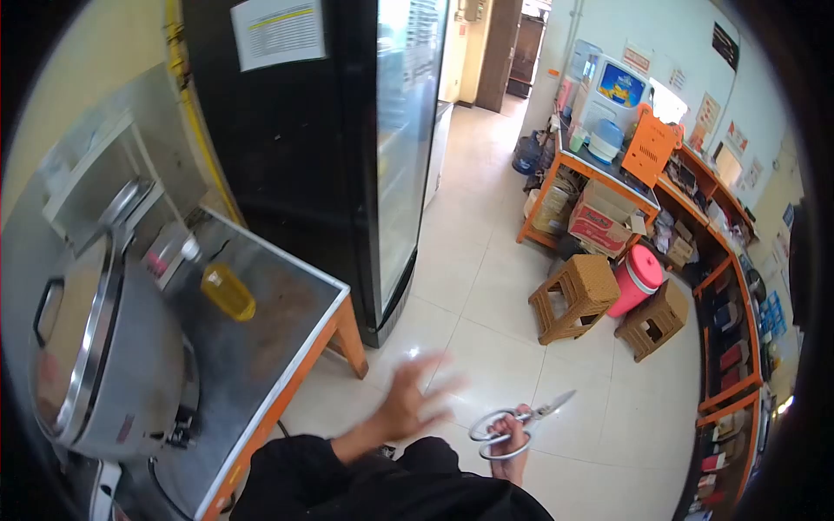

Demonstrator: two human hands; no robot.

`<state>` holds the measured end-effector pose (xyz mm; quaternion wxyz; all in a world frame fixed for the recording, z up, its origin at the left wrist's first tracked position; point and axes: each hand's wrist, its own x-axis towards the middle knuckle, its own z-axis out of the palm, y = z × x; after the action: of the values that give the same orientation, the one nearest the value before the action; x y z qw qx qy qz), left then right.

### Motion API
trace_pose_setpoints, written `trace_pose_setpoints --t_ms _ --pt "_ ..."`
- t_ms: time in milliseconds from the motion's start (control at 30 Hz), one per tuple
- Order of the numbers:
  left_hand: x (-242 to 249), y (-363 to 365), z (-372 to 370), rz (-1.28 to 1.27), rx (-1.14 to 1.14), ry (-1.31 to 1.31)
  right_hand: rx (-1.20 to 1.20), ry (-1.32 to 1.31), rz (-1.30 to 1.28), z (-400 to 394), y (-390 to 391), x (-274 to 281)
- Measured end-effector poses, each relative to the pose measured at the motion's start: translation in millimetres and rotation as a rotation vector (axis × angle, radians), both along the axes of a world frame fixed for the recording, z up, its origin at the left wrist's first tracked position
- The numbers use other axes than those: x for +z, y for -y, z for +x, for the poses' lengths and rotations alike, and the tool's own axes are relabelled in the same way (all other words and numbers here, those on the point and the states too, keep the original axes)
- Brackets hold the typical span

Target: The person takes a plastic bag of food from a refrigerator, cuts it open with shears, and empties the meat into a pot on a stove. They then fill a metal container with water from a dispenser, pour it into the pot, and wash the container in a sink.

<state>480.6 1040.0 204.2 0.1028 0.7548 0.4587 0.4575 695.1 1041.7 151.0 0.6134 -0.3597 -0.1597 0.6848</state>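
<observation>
My right hand (506,434) is closed around a pair of metal scissors (540,415) with light grey handles, whose blades point up and to the right. To the left of it, my left hand (412,399) is raised with its fingers spread, blurred by motion, and nothing shows in it. Both hands are over the tiled floor, apart from each other. On the metal-topped table (287,304) at the left lies a bottle of yellow liquid (228,291), beside a large grey cooker (135,365).
A tall black fridge (287,148) stands behind the table. Farther off are two woven stools (578,291), a pink cooler (636,278) and an orange-framed table (599,165) with a water dispenser. Shelves (734,347) line the right wall.
</observation>
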Motion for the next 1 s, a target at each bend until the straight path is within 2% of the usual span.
trace_pose_setpoints --t_ms 33,67,100,133,233,267,300,400,500,633,700,767,833,900,933,1000 --pt "6.3 -40.6 -20.0 0.034 0.090 0.076 -0.077 0.098 0.029 13.3 -17.3 -13.0" --pt "1.4 -84.8 -37.0 0.122 0.283 0.197 -0.148 0.248 0.057 25.0 -33.6 -21.2" --pt "36.5 -117.9 -49.1 0.189 0.514 0.214 -0.209 0.381 0.054 37.3 -53.1 -33.9" --pt "44.4 -154.2 -72.4 0.296 0.703 0.094 -0.209 0.416 0.031 50.3 -70.1 -44.7" --pt "38.2 -251.7 -129.2 0.353 1.011 0.101 -0.187 0.475 -0.065 71.1 -131.4 -66.3" --pt "35.7 -275.9 -139.2 0.314 1.040 0.140 -0.176 0.484 -0.102 76.3 -155.6 -70.9" --pt "30.7 -296.0 -145.2 0.306 1.074 0.196 -0.159 0.499 -0.120 81.2 -180.2 -76.9" --pt "18.3 -342.0 -148.9 0.412 1.449 0.015 -0.103 0.503 -0.099 90.9 -265.6 -78.3" --pt "17.5 -353.7 -150.8 0.479 1.615 0.065 -0.002 0.497 -0.072 105.2 -353.0 -65.6" --pt "20.4 -355.0 -141.4 0.431 1.630 0.193 0.204 0.538 0.078 105.8 -453.3 -45.7" --pt "9.4 -358.3 -138.4 0.569 1.588 0.195 0.286 0.538 0.111 80.5 -483.0 -38.3" --pt "26.6 -357.6 -94.2 0.430 1.632 0.241 0.397 0.533 0.154 46.3 -493.2 -28.5" --pt "37.5 -354.2 -52.2 0.357 1.526 0.426 0.538 0.453 0.182 8.5 -494.0 -22.4" --pt "37.2 -339.0 -31.6 0.276 1.291 0.434 0.598 0.439 0.225 -28.5 -486.4 -9.5" --pt "43.6 -328.7 -26.4 0.145 1.228 0.351 0.616 0.400 0.250 -41.9 -484.1 -3.1" --pt "57.5 -329.1 -33.0 0.144 1.212 0.361 0.656 0.317 0.293 -60.1 -478.9 5.2"
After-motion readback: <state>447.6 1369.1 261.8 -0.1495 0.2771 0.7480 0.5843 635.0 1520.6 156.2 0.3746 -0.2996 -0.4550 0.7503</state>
